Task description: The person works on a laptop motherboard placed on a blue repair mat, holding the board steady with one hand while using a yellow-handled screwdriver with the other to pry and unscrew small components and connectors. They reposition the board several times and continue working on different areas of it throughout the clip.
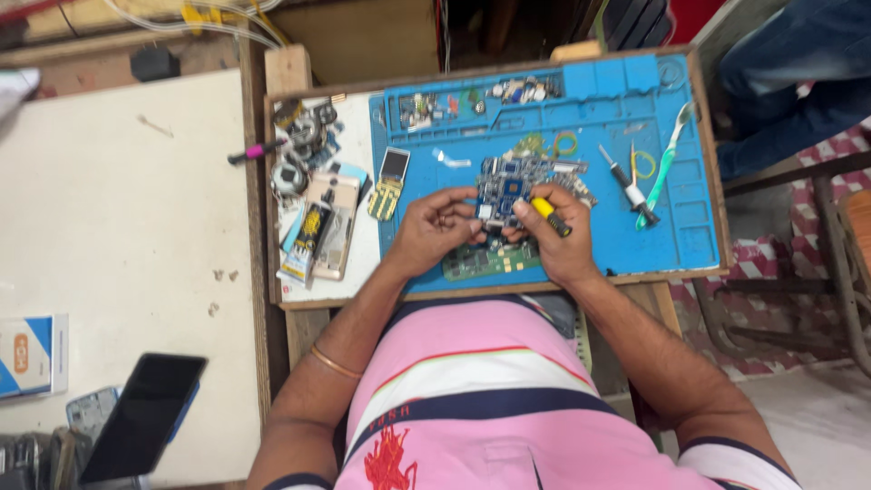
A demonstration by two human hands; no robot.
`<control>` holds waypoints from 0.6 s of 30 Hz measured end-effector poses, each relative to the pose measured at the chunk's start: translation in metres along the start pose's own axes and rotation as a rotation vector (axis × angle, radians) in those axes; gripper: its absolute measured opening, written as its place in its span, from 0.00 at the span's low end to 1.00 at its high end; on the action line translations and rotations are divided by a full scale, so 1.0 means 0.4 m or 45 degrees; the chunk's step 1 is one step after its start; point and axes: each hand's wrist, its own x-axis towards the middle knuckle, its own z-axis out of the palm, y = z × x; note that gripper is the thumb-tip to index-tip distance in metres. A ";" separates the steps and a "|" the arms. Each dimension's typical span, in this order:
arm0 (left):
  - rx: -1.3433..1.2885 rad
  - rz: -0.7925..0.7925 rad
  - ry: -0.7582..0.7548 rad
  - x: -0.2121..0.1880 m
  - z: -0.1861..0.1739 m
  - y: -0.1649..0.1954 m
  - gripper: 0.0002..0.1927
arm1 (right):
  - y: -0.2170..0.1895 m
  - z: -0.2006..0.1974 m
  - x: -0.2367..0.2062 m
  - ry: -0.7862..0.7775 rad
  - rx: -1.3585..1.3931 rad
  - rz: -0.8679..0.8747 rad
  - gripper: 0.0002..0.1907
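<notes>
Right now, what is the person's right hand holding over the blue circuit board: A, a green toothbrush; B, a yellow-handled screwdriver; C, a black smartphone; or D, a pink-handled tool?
B: the right hand grips a yellow-handled screwdriver at the blue circuit board, which the left hand steadies, while the green toothbrush lies untouched on the blue work mat.

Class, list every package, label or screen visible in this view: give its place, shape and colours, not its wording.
Box: left table edge, flat, white and blue with orange.
Dark phone: bottom left, black blank screen.
Keypad phone: blue mat's left edge, yellow keys, small dark screen.
Small packet: tray left, yellow and black label.
</notes>
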 end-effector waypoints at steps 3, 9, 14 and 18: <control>0.016 0.017 -0.020 -0.001 -0.003 -0.009 0.24 | 0.004 -0.012 0.001 0.001 -0.003 0.004 0.08; 0.009 0.027 -0.036 -0.004 -0.007 -0.013 0.23 | 0.006 -0.022 -0.002 0.000 -0.028 0.000 0.09; 0.030 0.021 -0.018 -0.005 -0.003 -0.011 0.20 | 0.006 -0.022 -0.005 -0.022 -0.078 -0.010 0.09; 0.097 0.037 -0.006 -0.003 0.002 -0.007 0.20 | 0.002 -0.014 -0.007 -0.019 -0.115 -0.011 0.09</control>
